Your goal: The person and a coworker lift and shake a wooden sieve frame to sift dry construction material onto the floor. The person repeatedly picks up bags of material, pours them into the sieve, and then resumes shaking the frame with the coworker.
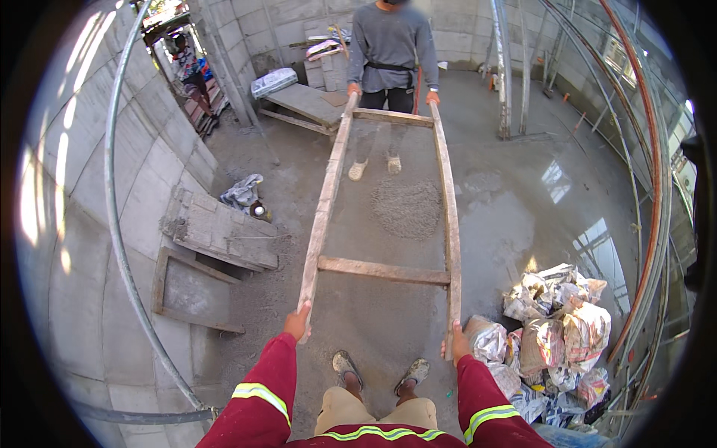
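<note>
A long wooden sieve frame [388, 269] with mesh stretches between me and a person in a grey top [392, 45] at its far end. My left hand [297, 322] grips the near end of the left rail. My right hand [457, 343] grips the near end of the right rail. The other person holds the far ends of both rails. A patch of sand [407, 205] lies on the mesh toward the far half. My shoes [381, 369] show below the frame's near end.
A pile of crumpled empty bags [553, 328] sits at my right. Wooden boards and a panel [213, 235] lean by the block wall on the left. Another person [190, 71] stands in the far left doorway. Metal scaffold poles [508, 75] stand at the right.
</note>
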Tool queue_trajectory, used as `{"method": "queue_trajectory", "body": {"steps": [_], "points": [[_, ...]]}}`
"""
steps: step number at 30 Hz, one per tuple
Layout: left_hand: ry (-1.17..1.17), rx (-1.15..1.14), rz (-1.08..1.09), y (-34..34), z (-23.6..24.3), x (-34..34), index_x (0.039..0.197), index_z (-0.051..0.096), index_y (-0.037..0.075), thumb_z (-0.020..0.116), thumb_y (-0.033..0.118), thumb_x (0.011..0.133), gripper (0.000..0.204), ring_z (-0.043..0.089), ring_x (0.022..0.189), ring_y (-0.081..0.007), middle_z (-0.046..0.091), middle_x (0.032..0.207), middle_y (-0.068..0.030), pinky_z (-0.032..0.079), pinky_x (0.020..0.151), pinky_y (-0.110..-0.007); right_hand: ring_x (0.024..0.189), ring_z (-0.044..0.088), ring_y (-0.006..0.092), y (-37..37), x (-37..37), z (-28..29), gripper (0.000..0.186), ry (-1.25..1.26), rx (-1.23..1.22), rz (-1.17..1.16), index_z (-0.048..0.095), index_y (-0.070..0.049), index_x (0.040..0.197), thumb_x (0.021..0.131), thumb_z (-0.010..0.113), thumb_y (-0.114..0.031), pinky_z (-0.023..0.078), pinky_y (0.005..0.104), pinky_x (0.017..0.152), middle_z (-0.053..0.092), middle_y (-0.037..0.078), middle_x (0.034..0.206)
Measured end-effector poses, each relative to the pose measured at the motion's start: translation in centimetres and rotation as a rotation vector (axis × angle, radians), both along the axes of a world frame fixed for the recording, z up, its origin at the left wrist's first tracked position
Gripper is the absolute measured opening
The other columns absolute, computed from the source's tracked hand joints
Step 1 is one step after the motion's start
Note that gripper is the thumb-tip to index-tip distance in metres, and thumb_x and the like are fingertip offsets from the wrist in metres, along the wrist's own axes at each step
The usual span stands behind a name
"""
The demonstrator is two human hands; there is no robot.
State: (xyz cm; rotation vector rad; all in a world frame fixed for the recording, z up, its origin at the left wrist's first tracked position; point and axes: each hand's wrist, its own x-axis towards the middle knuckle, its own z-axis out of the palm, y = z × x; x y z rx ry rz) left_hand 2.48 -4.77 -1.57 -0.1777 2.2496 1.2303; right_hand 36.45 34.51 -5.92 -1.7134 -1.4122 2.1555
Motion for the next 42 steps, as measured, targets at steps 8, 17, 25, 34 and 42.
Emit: {"method": "queue_trajectory", "body": {"steps": [8, 17, 25, 34, 42], "points": [[0.125, -0.076, -0.035, 10.4, 13.0, -13.9, 0.102, 0.068, -0.019, 0.055, 0.075, 0.091, 0.096, 0.070, 0.057, -0.0316, 0.069, 0.076, -0.0235, 0.054, 0.054, -0.046, 0.054, 0.055, 0.0184, 11.8, -14.9, 8.5, 0.079, 0.146, -0.024, 0.122, 0.054, -0.009, 0.096, 0.088, 0.046, -0.088, 0.051, 0.0383, 0.049, 0.054, 0.005, 0.072], [0.004, -0.045, 0.092, -8.4, -0.4, 13.7, 0.115, 0.065, -0.011, 0.060, 0.064, 0.096, 0.078, 0.067, 0.057, -0.0233, 0.067, 0.072, -0.0172, 0.053, 0.053, -0.039, 0.050, 0.057, 0.0263, -6.9, 11.5, -5.7, 0.079, -0.036, -0.078, -0.020, 0.060, -0.005, 0.096, 0.095, 0.040, -0.081, 0.052, 0.0433, 0.047, 0.057, 0.011, 0.065], [-0.026, -0.127, -0.006, -0.3, -0.3, -1.0, 0.115, 0.064, -0.015, 0.054, 0.074, 0.094, 0.092, 0.067, 0.054, -0.0295, 0.067, 0.074, -0.0216, 0.053, 0.051, -0.043, 0.053, 0.061, 0.0233, 0.6, -1.1, -0.2, 0.083, -0.006, -0.011, 0.007, 0.060, -0.004, 0.108, 0.090, 0.048, -0.084, 0.053, 0.0397, 0.047, 0.061, 0.011, 0.074], [0.053, -0.044, -0.053, 10.3, 11.2, -12.6, 0.116, 0.064, -0.013, 0.059, 0.075, 0.089, 0.092, 0.062, 0.051, -0.0265, 0.064, 0.075, -0.0198, 0.047, 0.045, -0.043, 0.057, 0.059, 0.0183, 10.6, -11.5, 9.1, 0.079, 0.115, -0.006, 0.085, 0.059, -0.009, 0.117, 0.090, 0.049, -0.083, 0.054, 0.0382, 0.053, 0.061, 0.008, 0.078], [0.104, -0.009, 0.085, -7.4, -0.2, 13.8, 0.111, 0.067, -0.014, 0.055, 0.064, 0.098, 0.080, 0.065, 0.051, -0.0259, 0.066, 0.071, -0.0194, 0.051, 0.047, -0.042, 0.052, 0.060, 0.0225, -7.2, 11.6, -3.1, 0.073, -0.012, -0.043, -0.051, 0.063, -0.004, 0.100, 0.097, 0.046, -0.075, 0.052, 0.0406, 0.047, 0.063, 0.011, 0.070]]}}
